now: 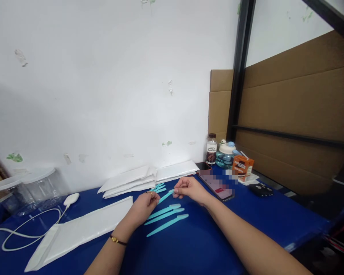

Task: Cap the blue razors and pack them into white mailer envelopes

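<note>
Worktop: blue cloth, against white wall | right: cardboard panels, black frame | left hand and right hand each pinch an end of one teal razor just above cloth | three more razors beside; white pouches behind.

Desk, blue cover: bare stretch from 4 to 6 o'clock of the right hand, open passage along the near edge. At 6 o'clock of the hands, three teal razors lie side by side. At 8 o'clock of the left hand, a long white pouch; beyond it a white cable. At 12 o'clock, stacked white pouches against the wall. At 2 o'clock, phone, bottle, orange carton crowd the corner. Clear jars at 9 o'clock.
</note>
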